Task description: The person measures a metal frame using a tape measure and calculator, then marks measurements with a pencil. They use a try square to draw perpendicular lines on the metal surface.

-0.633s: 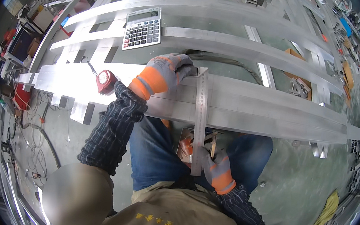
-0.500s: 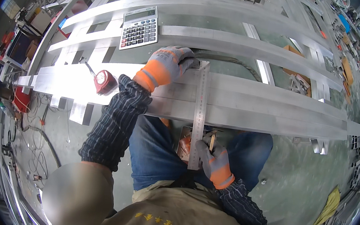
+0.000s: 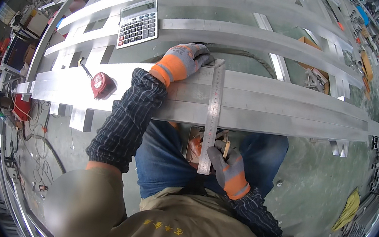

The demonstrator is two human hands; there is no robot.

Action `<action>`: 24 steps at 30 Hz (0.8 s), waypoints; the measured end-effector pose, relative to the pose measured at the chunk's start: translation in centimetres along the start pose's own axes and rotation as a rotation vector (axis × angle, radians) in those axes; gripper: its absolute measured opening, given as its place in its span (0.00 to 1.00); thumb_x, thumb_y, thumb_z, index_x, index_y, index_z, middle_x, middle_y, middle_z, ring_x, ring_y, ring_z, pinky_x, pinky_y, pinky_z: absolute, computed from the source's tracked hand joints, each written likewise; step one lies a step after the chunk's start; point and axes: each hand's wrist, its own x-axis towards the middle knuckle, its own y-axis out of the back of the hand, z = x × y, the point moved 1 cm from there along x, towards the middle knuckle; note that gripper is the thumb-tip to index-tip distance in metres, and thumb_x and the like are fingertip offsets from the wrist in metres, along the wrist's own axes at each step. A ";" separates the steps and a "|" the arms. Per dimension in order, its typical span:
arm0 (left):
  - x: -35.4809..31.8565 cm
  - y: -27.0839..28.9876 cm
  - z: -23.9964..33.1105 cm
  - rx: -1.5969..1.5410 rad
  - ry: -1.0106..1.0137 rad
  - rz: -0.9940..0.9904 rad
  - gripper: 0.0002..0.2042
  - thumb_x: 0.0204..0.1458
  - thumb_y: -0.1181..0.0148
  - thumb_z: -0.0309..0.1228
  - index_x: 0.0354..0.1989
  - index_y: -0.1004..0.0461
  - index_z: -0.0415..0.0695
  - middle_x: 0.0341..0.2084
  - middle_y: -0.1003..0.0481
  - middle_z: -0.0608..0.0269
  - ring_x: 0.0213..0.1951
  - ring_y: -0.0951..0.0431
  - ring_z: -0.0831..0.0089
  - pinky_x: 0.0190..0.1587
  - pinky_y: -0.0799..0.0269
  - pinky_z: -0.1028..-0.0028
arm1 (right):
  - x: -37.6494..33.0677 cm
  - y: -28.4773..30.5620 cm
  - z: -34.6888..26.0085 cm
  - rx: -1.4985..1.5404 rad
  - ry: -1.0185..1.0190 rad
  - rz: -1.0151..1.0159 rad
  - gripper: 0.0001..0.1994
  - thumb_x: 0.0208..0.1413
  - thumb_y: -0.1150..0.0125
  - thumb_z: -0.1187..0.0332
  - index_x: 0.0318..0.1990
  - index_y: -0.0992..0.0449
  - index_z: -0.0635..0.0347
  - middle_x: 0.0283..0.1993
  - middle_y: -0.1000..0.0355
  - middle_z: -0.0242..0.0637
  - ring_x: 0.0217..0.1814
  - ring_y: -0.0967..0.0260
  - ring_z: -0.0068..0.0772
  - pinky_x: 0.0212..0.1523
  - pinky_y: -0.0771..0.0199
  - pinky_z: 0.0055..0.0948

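Observation:
A long steel ruler (image 3: pixel 213 116) lies across several silver metal bars (image 3: pixel 286 104) set side by side, its near end sticking out past their front edge above my lap. My left hand (image 3: pixel 183 62), in a grey and orange glove, is closed at the ruler's far end, its fingers curled over the bars' far edge. The glove hides what lies under those fingertips. My right hand (image 3: pixel 231 171), gloved alike, grips a light wooden pencil (image 3: pixel 227 149), tip pointing away from me, with the thumb beside the ruler's near end. A red tape measure (image 3: pixel 100 86) rests on the bars at left.
A silver calculator (image 3: pixel 138 23) lies across the rails beyond the bars. More metal rails (image 3: pixel 256 38) form a frame farther off. Under the bars, between my knees, is a box (image 3: pixel 194 147) with orange contents. A yellow cloth (image 3: pixel 346 210) lies on the floor at right.
The bars, calculator and tape measure sit slightly higher and mostly farther left in view. My left hand has shifted slightly right, closer to the ruler. Both hands keep their holds.

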 end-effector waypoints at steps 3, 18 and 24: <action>-0.3 -0.1 -0.2 0.016 0.005 -0.008 0.21 0.65 0.44 0.49 0.57 0.20 0.49 0.50 0.18 0.53 0.54 0.20 0.53 0.59 0.26 0.63 | 0.1 0.5 0.9 -0.061 0.108 0.027 0.10 0.67 0.39 0.66 0.46 0.20 0.65 0.33 0.22 0.39 0.30 0.30 0.23 0.32 0.28 0.29; -0.9 0.5 0.2 -0.120 -0.170 0.016 0.20 0.57 0.31 0.45 0.52 0.19 0.44 0.40 0.17 0.50 0.42 0.17 0.51 0.48 0.21 0.62 | 0.9 2.1 0.1 -0.330 0.310 -0.063 0.10 0.66 0.42 0.70 0.45 0.21 0.69 0.30 0.27 0.36 0.31 0.34 0.23 0.33 0.30 0.29; -1.0 0.5 -0.1 -0.111 -0.223 0.021 0.20 0.57 0.30 0.41 0.53 0.19 0.43 0.41 0.17 0.48 0.42 0.17 0.51 0.48 0.20 0.62 | 1.0 2.2 -0.6 -0.193 0.105 -0.044 0.08 0.65 0.41 0.71 0.43 0.21 0.69 0.30 0.28 0.35 0.30 0.34 0.24 0.32 0.31 0.30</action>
